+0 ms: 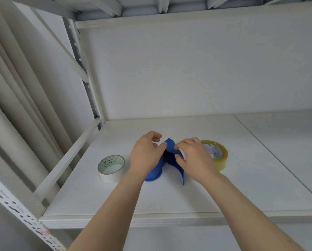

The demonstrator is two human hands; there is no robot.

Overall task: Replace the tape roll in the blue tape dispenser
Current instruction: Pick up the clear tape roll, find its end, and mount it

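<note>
The blue tape dispenser (169,160) stands on the white shelf (187,196), spread into two curved halves that meet at the top. My left hand (145,156) grips its left half, thumb near the top edge. My right hand (195,158) holds the right half with fingertips on the upper flap. No roll shows inside the dispenser; its middle is partly hidden by my hands. A white tape roll (110,168) lies to the left. A yellowish clear tape roll (217,154) lies to the right, partly behind my right hand.
The shelf has a white back wall (187,69) and a metal upright (86,84) with a diagonal brace at the left. Another shelf board (287,142) adjoins on the right. The front edge runs just below my forearms.
</note>
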